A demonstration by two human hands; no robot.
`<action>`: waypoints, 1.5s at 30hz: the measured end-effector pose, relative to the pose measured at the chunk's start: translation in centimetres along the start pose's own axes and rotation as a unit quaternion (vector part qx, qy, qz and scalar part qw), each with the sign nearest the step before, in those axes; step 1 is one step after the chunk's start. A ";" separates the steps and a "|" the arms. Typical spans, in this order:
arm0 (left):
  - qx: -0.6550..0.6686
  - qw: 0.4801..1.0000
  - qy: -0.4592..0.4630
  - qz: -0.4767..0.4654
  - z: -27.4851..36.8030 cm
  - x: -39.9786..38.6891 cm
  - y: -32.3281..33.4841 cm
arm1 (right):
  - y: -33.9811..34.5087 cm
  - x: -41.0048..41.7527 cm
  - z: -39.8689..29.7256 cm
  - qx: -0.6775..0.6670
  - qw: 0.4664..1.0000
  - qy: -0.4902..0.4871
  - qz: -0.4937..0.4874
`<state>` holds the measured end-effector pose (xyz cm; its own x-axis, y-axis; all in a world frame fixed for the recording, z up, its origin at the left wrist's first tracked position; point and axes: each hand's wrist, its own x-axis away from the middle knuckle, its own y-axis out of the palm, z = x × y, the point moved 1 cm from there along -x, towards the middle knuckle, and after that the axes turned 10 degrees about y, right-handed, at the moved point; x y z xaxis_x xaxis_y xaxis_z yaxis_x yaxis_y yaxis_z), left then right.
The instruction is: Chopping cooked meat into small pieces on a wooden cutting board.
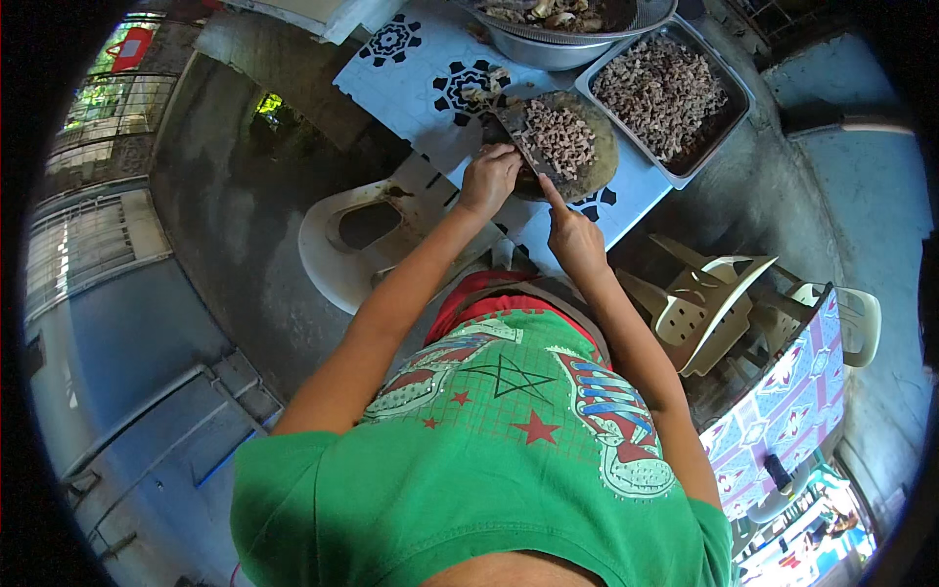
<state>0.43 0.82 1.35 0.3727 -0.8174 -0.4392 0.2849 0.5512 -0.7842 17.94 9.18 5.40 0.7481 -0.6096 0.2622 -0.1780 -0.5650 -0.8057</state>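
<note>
A round wooden chopping block [603, 147] stands on the table with a heap of chopped meat [568, 139] on it. The dark blade of a cleaver [530, 144] lies tilted against the heap's left side. Curled around something hidden, probably its handle, my right hand [576, 235] stretches its index finger along the blade's back edge. My left hand [490, 180] is at the middle of that same edge, fingers bent and close together. Whether they pinch the blade or only rest on it cannot be made out.
Right of the block stands a metal tray [741, 110] of chopped meat. Behind, a mesh strainer [645, 26] with larger pieces sits over a metal basin [546, 55]. Scraps [488, 86] lie on the patterned table [418, 81]. Plastic chairs [330, 242] stand left and right.
</note>
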 end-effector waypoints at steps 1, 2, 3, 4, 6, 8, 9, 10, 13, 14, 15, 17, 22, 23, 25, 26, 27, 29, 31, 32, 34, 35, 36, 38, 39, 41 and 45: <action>0.007 1.000 -0.008 -0.009 0.1 -0.1 0.0 | 0.1 0.0 0.1 0.009 1.000 0.002 0.000; 0.007 1.000 -0.006 -0.008 0.2 -0.2 0.0 | 0.2 0.0 0.2 0.019 1.000 0.005 0.001; 0.002 1.000 -0.005 -0.001 0.1 -0.1 -0.1 | 0.1 0.1 0.4 0.018 1.000 0.002 0.002; -0.003 1.000 -0.004 0.006 0.0 0.0 -0.1 | -0.2 0.3 0.8 0.007 1.000 -0.001 -0.007; 0.001 1.000 -0.004 0.012 0.1 0.1 -0.1 | -1.1 1.0 1.3 0.013 0.999 0.010 -0.027; 0.006 1.000 -0.006 0.018 0.2 0.1 0.0 | -1.0 1.1 1.7 -0.021 0.999 0.010 -0.025; 0.004 1.000 -0.009 0.015 0.4 0.0 0.1 | -1.0 1.2 1.7 -0.057 0.998 0.013 -0.022; 0.002 1.000 -0.012 0.011 0.5 -0.1 0.1 | -1.0 1.3 1.7 -0.056 0.998 0.013 -0.022; 0.006 1.000 -0.007 0.016 0.9 0.1 0.1 | -0.7 1.4 1.3 -0.120 0.992 0.035 0.002; 0.006 1.000 -0.007 0.017 0.9 0.1 0.0 | -0.7 1.4 1.1 -0.137 0.990 0.025 0.006; 0.011 1.000 -0.024 0.005 0.7 0.0 -0.1 | -0.9 1.3 0.7 -0.154 0.988 0.015 0.011; 0.016 0.999 -0.042 -0.006 0.6 -0.1 -0.3 | -1.6 1.6 0.3 -0.147 0.989 0.030 -0.009; 0.127 0.986 -0.085 0.060 0.2 0.3 -0.8 | -2.2 2.4 -0.2 -0.158 0.985 0.042 -0.050; 0.128 0.986 -0.085 0.059 0.3 0.2 -0.8 | -1.8 2.4 0.0 -0.155 0.986 0.036 -0.047; 0.106 0.991 -0.077 0.007 0.1 0.3 -0.7 | -1.4 2.5 0.1 -0.151 0.987 0.028 -0.045; 0.106 0.991 -0.077 0.007 0.1 0.4 -0.6 | -1.2 2.5 0.2 -0.143 0.988 0.039 -0.052; 0.072 0.996 -0.058 0.001 0.0 0.5 -0.4 | -1.3 2.5 0.1 -0.135 0.988 0.050 -0.059; 0.038 0.998 -0.040 -0.006 -0.2 0.8 -0.2 | -1.5 2.5 -0.1 -0.128 0.988 0.053 -0.071; 0.014 0.999 -0.040 -0.013 -0.4 0.8 0.1 | -1.3 2.6 0.1 -0.120 0.988 0.060 -0.080; 0.016 0.999 -0.040 -0.013 -0.4 0.8 0.2 | -0.5 2.6 0.5 -0.131 0.988 0.042 -0.065; 0.019 1.000 -0.022 0.012 -0.5 0.8 0.4 | -0.2 2.4 0.5 -0.141 0.988 0.025 -0.051; 0.019 0.999 -0.022 0.012 -0.6 0.9 0.5 | 0.0 2.1 0.3 -0.120 0.991 0.027 -0.046; 0.016 1.000 -0.016 0.009 -0.4 0.8 0.5 | 0.0 1.7 -0.1 -0.099 0.994 0.030 -0.042; 0.014 1.000 -0.010 0.005 -0.2 0.5 0.4 | -0.2 0.8 -0.9 -0.064 0.997 0.033 -0.041; 0.012 1.000 -0.020 0.001 -0.2 0.6 0.4 | -0.4 0.6 -1.2 -0.029 0.998 0.033 -0.040; 0.011 0.999 -0.030 -0.003 -0.1 0.6 0.3 | 0.0 0.6 -0.8 -0.026 0.999 0.023 -0.025; -0.007 1.000 -0.002 0.005 -0.1 0.6 0.2 | -0.3 2.0 0.4 -0.025 0.999 0.011 -0.020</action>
<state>0.64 0.40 0.83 0.3787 -0.8110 -0.4460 0.2682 0.5573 -0.7858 19.78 8.35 5.95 0.7414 -0.5973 0.3059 -0.1800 -0.6161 -0.7668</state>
